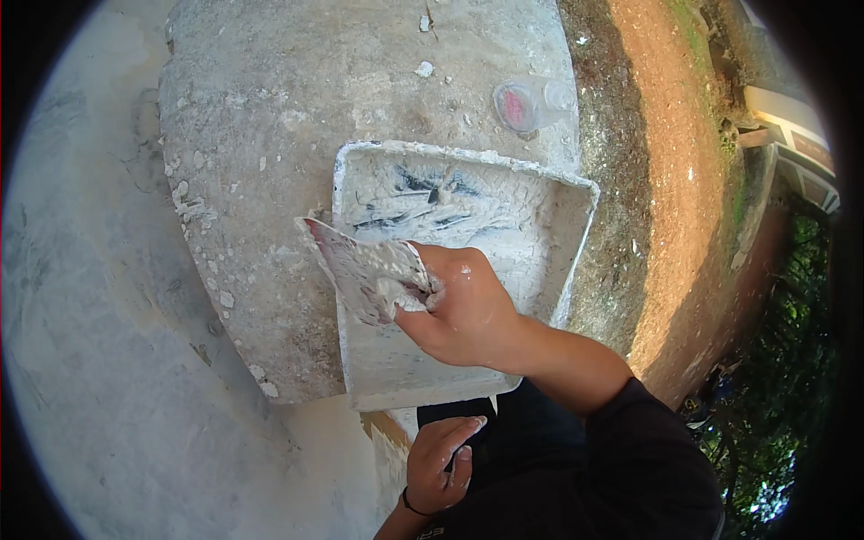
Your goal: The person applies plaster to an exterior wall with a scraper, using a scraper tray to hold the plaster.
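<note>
My right hand (468, 310) grips a putty knife (364, 270) whose wide blade is smeared with off-white paste. The blade reaches over the left rim of a white paint tray (339, 184), and its far corner hangs above the concrete. Thick wet paste (504, 202) coats the tray's floor, with dark streaks showing through near the far end. Lower down, near my body, my left hand (441, 463) is empty, its fingers loosely bent and the thumb apart. White smears mark both hands, and a dark band circles the left wrist.
A clear plastic cup or bottle (531, 103) lies beyond the tray. The tray rests on a rough concrete slab (261, 117) dotted with dried paste. Left of the slab is a smooth grey surface (90, 342); to the right run bare soil (670, 180) and greenery.
</note>
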### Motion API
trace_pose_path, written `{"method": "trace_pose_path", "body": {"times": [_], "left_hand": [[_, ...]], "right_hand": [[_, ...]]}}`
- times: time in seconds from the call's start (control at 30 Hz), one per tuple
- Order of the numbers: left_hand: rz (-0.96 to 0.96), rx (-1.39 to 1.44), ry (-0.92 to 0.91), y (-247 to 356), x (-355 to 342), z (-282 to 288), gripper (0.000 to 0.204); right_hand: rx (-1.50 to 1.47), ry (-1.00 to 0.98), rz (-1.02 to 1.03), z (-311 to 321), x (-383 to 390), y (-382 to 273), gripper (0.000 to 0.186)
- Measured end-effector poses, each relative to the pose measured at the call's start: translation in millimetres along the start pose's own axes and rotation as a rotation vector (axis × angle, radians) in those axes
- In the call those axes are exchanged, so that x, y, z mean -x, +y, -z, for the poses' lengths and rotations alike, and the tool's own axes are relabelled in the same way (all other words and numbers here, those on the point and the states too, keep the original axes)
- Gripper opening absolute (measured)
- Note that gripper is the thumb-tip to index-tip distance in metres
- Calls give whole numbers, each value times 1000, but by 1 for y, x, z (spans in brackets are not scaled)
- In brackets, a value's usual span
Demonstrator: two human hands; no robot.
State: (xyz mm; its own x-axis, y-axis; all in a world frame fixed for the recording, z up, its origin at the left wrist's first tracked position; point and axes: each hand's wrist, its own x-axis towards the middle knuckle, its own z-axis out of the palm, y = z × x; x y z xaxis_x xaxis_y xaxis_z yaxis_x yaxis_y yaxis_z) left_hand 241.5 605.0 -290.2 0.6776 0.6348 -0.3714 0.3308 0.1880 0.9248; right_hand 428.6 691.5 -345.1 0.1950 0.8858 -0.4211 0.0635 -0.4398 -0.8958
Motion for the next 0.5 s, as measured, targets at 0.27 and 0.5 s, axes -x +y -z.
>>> {"method": "trace_pose_path", "body": {"times": [0.27,0.5], "left_hand": [[-7,0,4,0,-4,-2,26],[1,-31,-31,0,-3,-5,27]], "right_hand": [[-51,109,-2,2,1,7,28],[-234,16,-344,13,6,25,29]]}}
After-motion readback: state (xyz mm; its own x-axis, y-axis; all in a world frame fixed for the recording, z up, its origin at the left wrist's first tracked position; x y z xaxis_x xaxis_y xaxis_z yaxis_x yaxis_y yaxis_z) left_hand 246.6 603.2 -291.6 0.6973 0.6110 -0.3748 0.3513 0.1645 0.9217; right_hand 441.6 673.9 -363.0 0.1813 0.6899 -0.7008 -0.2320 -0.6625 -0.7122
